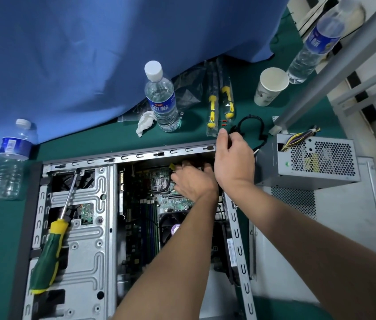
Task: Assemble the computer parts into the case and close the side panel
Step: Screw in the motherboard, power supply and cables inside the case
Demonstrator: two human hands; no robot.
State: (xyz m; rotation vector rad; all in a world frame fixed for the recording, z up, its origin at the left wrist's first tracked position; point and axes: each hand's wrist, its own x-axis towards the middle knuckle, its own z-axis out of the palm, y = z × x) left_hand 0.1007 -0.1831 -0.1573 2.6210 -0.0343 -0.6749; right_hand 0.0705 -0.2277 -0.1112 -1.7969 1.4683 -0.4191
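Observation:
The open computer case [80,255] lies on its side on the green table, its motherboard [145,218] showing. My left hand [190,181] reaches deep into the case's far corner, fingers curled around a black cable with a yellow tag [172,166]. My right hand [234,158] rests on the case's far right corner, its fingers hooked over the rim by a black cable [250,123]. The grey power supply [307,160] stands outside the case at the right, on the side panel [348,218]. A green-and-yellow screwdriver [50,245] lies on the drive cage.
Water bottles stand at the back [162,98], at the left [9,162] and at the upper right [313,42]. A paper cup [268,86], two packaged screwdrivers [220,105] and a crumpled tissue [145,122] lie beyond the case. Blue cloth [90,54] hangs behind. A metal frame leg [281,121] stands at the right.

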